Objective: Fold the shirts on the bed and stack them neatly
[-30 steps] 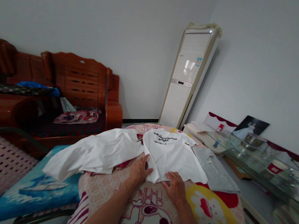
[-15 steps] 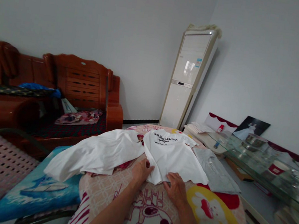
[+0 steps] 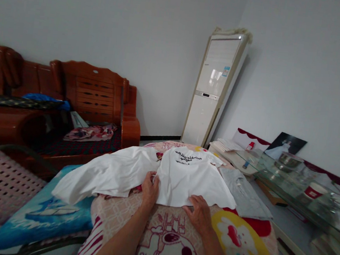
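A white T-shirt with black lettering lies spread on a round table under a patterned pink cloth. My left hand is at the shirt's left edge, fingers pinched together; the edge seems to be between them. At the bottom hem rests my right hand, its fingers apart and touching the fabric. Another white garment lies loosely to the left, and a grey folded garment is on the right.
Left of the table are a blue cushion and a pink woven basket. Wooden seats stand behind them. On the right, a glass shelf holds a metal bowl and a red-and-white cup.
My left hand has moved left and slightly up, drawing out the shirt's left edge, which was folded inward. My right hand has barely moved, and its fingers now lie at the hem.
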A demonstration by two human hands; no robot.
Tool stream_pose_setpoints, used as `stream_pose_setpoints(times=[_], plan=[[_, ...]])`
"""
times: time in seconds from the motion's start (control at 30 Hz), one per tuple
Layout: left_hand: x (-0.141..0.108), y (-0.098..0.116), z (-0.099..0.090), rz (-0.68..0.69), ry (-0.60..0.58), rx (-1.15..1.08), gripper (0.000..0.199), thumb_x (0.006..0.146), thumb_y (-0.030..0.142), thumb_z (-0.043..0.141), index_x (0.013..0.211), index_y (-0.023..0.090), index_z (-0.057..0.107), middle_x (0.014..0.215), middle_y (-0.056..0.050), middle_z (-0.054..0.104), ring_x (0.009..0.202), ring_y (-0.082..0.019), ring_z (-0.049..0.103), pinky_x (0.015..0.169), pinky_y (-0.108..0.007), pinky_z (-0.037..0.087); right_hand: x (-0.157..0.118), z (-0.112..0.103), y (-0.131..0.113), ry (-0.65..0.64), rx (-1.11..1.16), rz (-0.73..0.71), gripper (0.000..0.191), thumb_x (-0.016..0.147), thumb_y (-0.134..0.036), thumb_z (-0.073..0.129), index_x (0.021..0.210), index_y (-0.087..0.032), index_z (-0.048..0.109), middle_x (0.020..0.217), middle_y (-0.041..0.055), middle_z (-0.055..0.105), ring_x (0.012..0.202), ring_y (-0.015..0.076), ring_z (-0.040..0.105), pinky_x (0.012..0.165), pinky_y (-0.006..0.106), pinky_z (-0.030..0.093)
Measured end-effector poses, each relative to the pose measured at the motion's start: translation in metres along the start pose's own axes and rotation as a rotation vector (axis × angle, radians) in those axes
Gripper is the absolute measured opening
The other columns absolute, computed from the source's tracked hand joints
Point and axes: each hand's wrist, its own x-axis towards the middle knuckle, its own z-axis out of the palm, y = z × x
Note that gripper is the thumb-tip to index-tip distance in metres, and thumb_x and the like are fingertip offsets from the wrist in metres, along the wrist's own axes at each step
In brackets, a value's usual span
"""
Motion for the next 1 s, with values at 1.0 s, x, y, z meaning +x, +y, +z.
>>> stream_pose_setpoints(times=[1.0], plan=[[0.014, -0.004, -0.021, 0.131, 0.003, 0.185, 0.026, 0.085, 0.026, 0.046, 0.102, 0.018, 0.065, 0.095, -0.007, 0.069, 0.089, -0.022, 0.063, 0.083, -0.033, 0.047, -0.001, 0.005, 0.007, 0.085, -0.039, 0.048, 0.031, 0.078, -0.001, 0.043, 0.086, -0.019, 0.066, 0.087, 0.007, 0.066, 0.087, 0.0213, 0.054, 0.078, 0.031, 0.041]])
